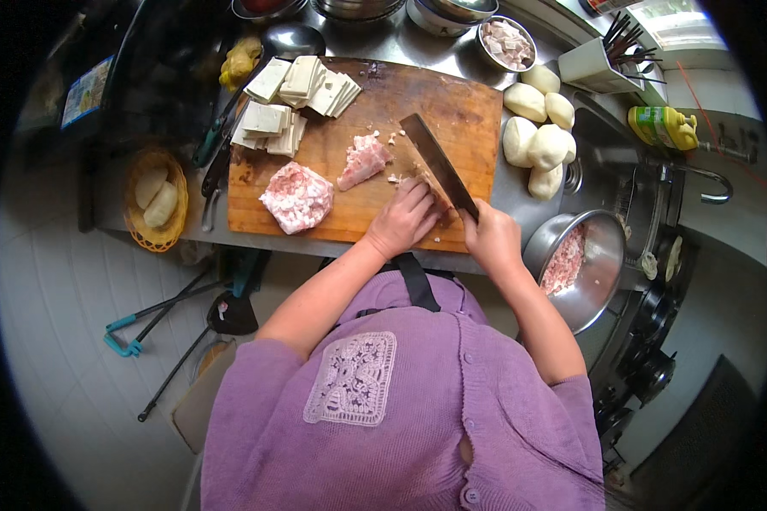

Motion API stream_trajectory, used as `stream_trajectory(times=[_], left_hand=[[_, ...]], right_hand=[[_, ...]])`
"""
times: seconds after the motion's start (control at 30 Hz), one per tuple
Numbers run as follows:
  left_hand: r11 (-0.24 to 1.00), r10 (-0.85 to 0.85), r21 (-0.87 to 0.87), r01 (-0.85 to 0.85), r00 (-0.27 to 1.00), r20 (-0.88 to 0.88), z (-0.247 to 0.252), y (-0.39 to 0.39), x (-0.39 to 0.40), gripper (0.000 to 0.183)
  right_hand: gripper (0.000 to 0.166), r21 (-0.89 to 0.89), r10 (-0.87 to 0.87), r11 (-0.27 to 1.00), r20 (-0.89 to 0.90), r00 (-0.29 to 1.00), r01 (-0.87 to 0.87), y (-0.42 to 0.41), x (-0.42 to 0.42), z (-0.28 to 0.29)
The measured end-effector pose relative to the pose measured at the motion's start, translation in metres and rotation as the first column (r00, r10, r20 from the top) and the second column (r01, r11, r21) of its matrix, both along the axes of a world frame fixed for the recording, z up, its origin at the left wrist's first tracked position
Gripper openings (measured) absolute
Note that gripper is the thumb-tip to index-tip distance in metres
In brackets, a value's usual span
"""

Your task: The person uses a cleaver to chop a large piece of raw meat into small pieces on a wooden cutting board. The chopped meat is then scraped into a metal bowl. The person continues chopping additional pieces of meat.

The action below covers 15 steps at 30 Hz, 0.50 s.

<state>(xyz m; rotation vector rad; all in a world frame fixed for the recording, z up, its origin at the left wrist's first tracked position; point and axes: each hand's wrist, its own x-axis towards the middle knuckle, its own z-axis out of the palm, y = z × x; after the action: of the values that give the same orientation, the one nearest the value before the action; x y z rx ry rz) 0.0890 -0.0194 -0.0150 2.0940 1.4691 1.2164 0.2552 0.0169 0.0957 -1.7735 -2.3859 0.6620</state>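
Note:
My right hand (493, 235) grips a cleaver (440, 163), its blade slanting up and left over the wooden cutting board (447, 96). Close to the blade's left side, my left hand (407, 217) presses fingers down on a piece of meat (436, 188), which the hand and blade mostly hide. A pink chunk of raw meat (364, 161) lies left of the blade, with small scraps around it. Further left on the board is a scored, pale pink slab of fatty meat (297, 197). Stacked white square slices (303, 80) occupy the board's upper left corner.
Peeled, pale round vegetables (548, 148) sit beside the board's right edge. A steel bowl of chopped meat (564, 262) is at the right, near the sink (604, 137). A bowl of diced meat (506, 45) stands behind the board. Left are a yellow basket (155, 239) and dark-handled utensils (214, 166).

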Motion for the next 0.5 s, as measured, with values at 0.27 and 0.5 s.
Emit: stream_trajectory(times=[0.27, 0.5], left_hand=[[0.999, 0.024, -0.046, -0.023, 0.999, 0.029, 0.003, -0.002, 0.003, 0.030], [0.999, 0.004, -0.046, -0.003, 1.000, 0.004, -0.001, -0.003, 0.003, 0.031]], right_hand=[[0.021, -0.113, 0.119, 0.988, 0.116, 0.986, -0.106, -0.027, 0.027, 0.018], [0.027, -0.137, 0.159, 0.981, 0.173, 0.972, -0.136, -0.007, -0.003, -0.007]])
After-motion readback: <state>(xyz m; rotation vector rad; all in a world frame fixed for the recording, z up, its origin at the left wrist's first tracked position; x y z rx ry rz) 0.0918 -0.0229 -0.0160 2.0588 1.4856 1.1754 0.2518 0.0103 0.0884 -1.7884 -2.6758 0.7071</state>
